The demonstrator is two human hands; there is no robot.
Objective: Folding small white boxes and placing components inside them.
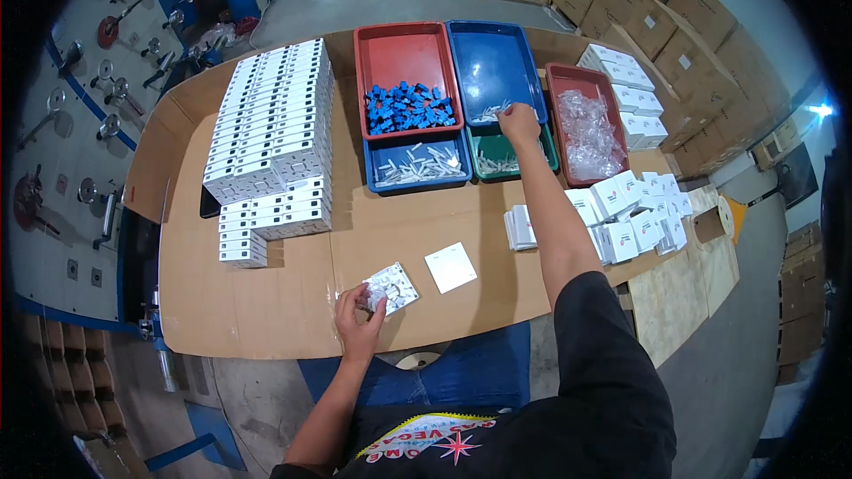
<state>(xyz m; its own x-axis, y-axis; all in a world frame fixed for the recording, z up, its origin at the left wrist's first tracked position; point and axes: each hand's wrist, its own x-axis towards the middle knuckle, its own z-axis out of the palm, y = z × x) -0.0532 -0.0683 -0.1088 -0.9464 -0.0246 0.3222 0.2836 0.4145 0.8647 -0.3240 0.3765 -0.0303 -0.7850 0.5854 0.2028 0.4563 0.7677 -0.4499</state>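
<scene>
White square piece [404,293] in the left hand [357,324], right hand [520,121] at the large blue tray [493,58]

The white square piece is at the lower middle of the frame, on brown cardboard [266,310]. The left hand has its thumb and fingers closed around the left end of the piece, whose upper face looks grey and patterned; the detail is too small to tell. Just to the right lies 1 flat white card [451,268].

The 2 hands are well apart. The right hand is in the upper middle of the frame, fingers pointing down over small pale pieces [489,113] at the near end of the large blue tray; whether its fingertips grip any of them, I cannot tell.

Left of that tray, a red tray [404,53] holds many small blue parts [408,108]. Below them, a smaller blue tray [417,186] holds white sticks [426,166], and a green tray [501,176] lies partly behind the right forearm. To the right, a dark red tray [575,78] contains clear plastic [590,129].

Stacked white boxes [271,124] fill the upper left of the cardboard; more small white boxes [621,239] crowd its right side.
</scene>
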